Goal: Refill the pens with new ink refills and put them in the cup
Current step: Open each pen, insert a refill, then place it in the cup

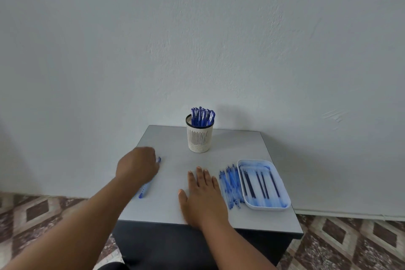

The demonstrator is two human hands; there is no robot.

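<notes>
A white slotted cup with several blue capped pens stands at the back of the grey table. My left hand lies over a blue pen on the left side of the table, fingers curled round it; the pen's ends stick out on both sides of the hand. My right hand rests flat on the table's middle, fingers straight. A pile of several clear blue refills lies to its right. Beside the pile, a white tray holds several dark refills.
The small table stands against a plain white wall. Patterned floor tiles show on both sides. The table's front edge runs just under my right wrist.
</notes>
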